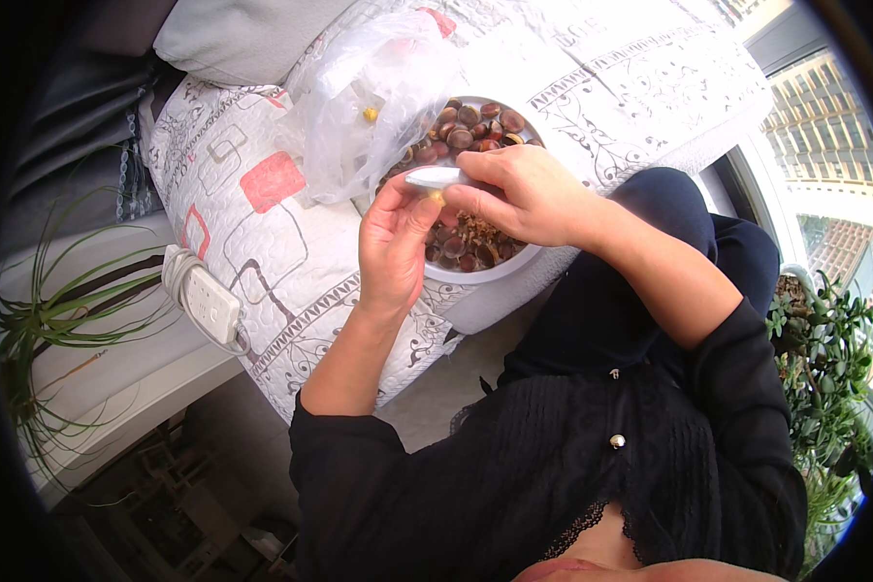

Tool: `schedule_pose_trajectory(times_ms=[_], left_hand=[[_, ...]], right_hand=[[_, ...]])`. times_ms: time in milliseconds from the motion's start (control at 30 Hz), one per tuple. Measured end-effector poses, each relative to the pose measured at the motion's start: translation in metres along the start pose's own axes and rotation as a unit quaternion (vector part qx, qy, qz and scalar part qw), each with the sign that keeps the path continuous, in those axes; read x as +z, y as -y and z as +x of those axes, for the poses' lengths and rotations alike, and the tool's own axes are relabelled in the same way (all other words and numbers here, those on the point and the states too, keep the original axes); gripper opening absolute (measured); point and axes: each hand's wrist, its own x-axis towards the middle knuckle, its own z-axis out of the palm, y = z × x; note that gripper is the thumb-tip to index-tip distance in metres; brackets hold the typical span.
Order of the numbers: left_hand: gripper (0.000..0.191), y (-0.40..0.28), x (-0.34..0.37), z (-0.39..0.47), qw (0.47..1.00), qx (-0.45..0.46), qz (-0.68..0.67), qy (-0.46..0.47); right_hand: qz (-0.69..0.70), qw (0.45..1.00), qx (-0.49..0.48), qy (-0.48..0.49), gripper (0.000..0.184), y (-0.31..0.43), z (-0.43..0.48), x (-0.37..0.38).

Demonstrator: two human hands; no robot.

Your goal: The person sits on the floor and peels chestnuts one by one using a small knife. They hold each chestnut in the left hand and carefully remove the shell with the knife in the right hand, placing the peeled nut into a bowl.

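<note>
My left hand (396,244) pinches a small yellowish peeled chestnut (436,196) between thumb and fingertips. In my right hand (524,193) is a small knife with a pale metal blade (433,177), its blade lying across the top of the nut and towards my left fingers. Both hands are above a round white tray (473,276). Brown chestnuts (460,138) fill its far part, and more dark nuts or shells with crumbly peelings (480,231) lie in the near part. A clear plastic bag (342,109) stands against the tray's left side, with a yellow peeled nut (370,114) in it.
The tray rests on a patterned quilted cover (262,240) over a seat. A white power strip (211,302) with a coiled cord lies at its left edge, near a spiky plant (36,320). A pale cushion (225,40) is at the back. Potted plants (822,349) stand by the window, right.
</note>
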Motion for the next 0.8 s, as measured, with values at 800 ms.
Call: schedule_pose_trajectory(times_ms=[800], left_hand=[[0.025,0.0017,-0.0022,-0.0012,1.0,-0.008,0.004,-0.016]], right_hand=[[0.008,1.0,0.009,0.003,0.037,0.0002,0.0001,0.0008]])
